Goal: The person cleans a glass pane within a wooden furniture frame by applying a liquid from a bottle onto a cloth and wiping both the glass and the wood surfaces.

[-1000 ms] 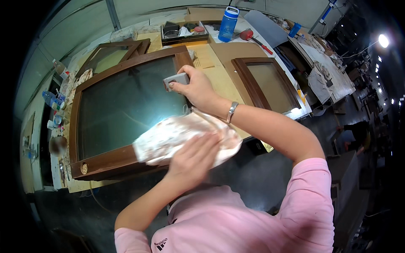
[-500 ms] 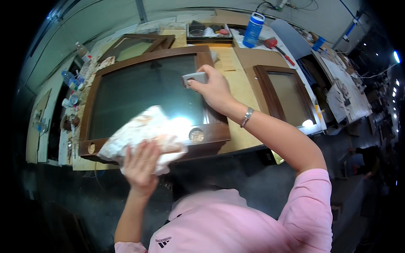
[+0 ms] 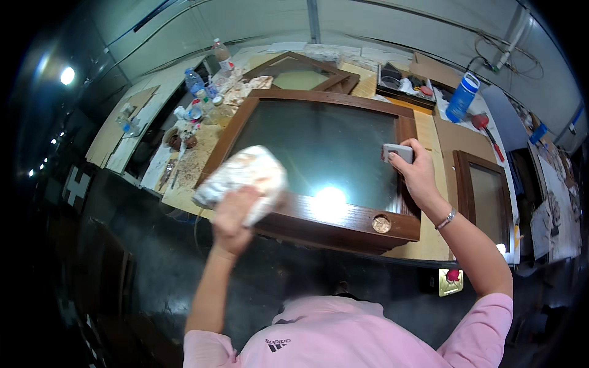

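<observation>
A dark brown wooden cabinet door (image 3: 343, 208) with a glass pane lies on the workbench in front of me. My left hand (image 3: 234, 218) presses a crumpled white cloth (image 3: 253, 172) with brownish stains onto the door's near left corner, hiding that corner. Motion slightly blurs these fingers. Over the right side of the pane, my right hand (image 3: 418, 175) grips a small grey block (image 3: 400, 151), its end marked reddish brown, between thumb and fingers. A round hinge hole (image 3: 381, 223) shows in the door's near right corner.
Beyond the door lie more framed doors (image 3: 300, 75) and a tray of odds and ends (image 3: 405, 88). A blue water bottle (image 3: 463, 98) and a red-handled tool (image 3: 489, 132) stand at the back right, above a smaller door (image 3: 488, 190). Several bottles (image 3: 195, 83) crowd the left.
The view has swung left, so the bench appears further right. My left hand has swept the cloth leftward along the near rail to the corner. My right hand keeps the block at the right side.
</observation>
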The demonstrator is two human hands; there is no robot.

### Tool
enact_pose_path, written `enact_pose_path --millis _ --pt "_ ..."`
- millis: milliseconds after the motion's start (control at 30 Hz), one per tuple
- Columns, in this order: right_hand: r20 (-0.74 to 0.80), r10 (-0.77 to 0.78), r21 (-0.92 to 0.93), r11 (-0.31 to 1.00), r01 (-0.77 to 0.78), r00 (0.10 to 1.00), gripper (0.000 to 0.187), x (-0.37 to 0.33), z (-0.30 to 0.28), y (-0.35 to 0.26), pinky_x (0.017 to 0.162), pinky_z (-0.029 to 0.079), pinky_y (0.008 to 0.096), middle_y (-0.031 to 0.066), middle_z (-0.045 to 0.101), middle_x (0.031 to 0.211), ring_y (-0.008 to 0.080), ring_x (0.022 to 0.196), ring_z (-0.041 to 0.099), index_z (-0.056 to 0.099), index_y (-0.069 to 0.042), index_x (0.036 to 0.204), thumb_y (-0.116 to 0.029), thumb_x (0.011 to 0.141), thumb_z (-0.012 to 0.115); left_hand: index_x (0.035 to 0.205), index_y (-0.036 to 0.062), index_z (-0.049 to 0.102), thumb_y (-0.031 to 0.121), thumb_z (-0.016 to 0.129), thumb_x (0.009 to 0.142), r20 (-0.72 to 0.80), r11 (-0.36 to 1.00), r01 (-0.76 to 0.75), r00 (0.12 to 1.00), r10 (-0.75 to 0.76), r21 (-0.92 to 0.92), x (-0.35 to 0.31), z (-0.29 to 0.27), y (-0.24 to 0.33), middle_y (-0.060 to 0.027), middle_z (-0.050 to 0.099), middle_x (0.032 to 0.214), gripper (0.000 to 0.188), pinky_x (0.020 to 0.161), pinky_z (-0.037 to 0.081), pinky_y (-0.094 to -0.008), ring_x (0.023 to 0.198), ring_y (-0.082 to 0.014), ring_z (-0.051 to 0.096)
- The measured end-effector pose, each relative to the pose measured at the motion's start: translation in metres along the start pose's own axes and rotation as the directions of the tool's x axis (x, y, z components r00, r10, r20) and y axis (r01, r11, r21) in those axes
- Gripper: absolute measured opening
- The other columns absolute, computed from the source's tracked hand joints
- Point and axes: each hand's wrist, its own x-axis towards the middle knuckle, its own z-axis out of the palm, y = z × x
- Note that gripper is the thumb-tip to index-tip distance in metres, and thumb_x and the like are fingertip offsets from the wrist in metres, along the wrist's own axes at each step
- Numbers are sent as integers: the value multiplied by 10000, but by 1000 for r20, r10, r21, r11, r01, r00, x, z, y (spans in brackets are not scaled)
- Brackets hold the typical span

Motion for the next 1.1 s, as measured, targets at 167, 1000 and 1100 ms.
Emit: enact_pose_path --millis 167,1000,1100 --pt "49 28 107 994 -33 998 242 -1 5 0 676 467 303 54 615 803 127 743 569 571 -33 944 -200 869 729 1153 -24 699 -54 561 875 -90 846 529 841 -534 -68 -31 -57 -103 -132 730 989 312 835 520 -310 923 -187 686" --pt "75 75 144 986 -85 994 202 -2 3 -7 676 464 259 26 600 819 87 760 550 563 -29 938 -147 890 719 1258 19 655 -21 574 801 98 950 111 991 -86 -293 4 37 91 -166 655 1295 465 1142 291 -576 1269 -302 597" --pt "48 52 126 990 -57 998 212 -2 4 -6 680 467 268 29 606 810 95 755 554 569 -28 943 -159 884 725 1181 61 718 -29 551 764 132 961 -51 987 89 -271 15 38 101 -76 708 1232 459 1189 225 -538 1201 -232 651"
